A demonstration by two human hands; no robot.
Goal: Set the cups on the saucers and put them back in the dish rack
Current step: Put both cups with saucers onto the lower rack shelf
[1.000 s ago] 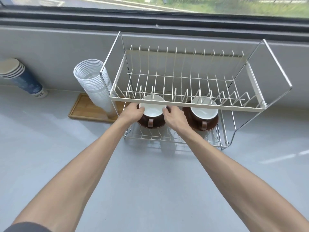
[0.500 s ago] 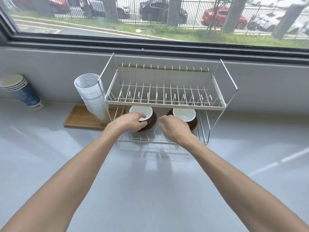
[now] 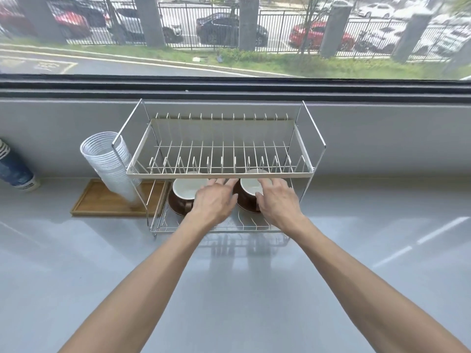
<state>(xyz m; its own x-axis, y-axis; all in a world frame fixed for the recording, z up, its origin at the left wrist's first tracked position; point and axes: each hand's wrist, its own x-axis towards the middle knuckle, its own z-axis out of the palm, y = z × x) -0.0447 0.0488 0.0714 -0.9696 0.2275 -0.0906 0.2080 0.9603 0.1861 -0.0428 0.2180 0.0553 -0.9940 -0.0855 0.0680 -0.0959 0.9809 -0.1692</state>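
Two brown cups with white insides stand on brown saucers on the lower shelf of the wire dish rack point(image 3: 309, 171). The left cup point(image 3: 184, 191) sits free on its saucer point(image 3: 175, 208). My left hand point(image 3: 215, 201) reaches between the two cups, fingers spread, touching the left side of the right cup point(image 3: 251, 187). My right hand point(image 3: 279, 200) lies with spread fingers over the right cup's rim and front. The right saucer point(image 3: 246, 207) shows just below the cup. The rack's upper shelf holds nothing.
A stack of clear plastic cups point(image 3: 109, 164) leans on a wooden tray point(image 3: 102, 202) left of the rack. A stack of blue paper cups point(image 3: 14, 169) lies at the far left. A grey wall and window run behind the rack; grey counter spreads in front.
Both hands left the left cup and shifted right to the right cup. The head pulled back and up, so the rack looks smaller and the street outside shows.
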